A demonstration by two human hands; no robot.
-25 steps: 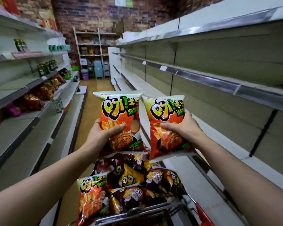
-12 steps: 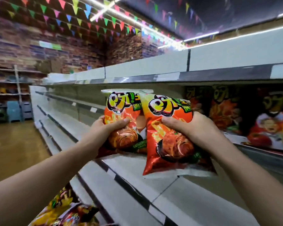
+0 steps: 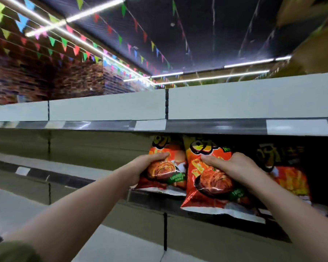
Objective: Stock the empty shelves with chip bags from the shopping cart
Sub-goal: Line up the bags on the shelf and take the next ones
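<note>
- Head view now faces the shelf (image 3: 197,203) instead of the aisle; the cart has dropped out of sight.
- My left hand (image 3: 150,163) clenches one chip bag (image 3: 167,173), its base touching the shelf.
- My right hand (image 3: 233,167) grasps the second bag (image 3: 206,186), which overhangs the edge beside stocked bags (image 3: 289,178).
- Both, I judge, near placement.

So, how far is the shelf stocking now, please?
Done: at least one chip bag already stands on the shelf at the right. In hand: the left hand and right hand each push one bag under that shelf. Left: the long shelves to the left look bare; the cart is out of view.
</note>
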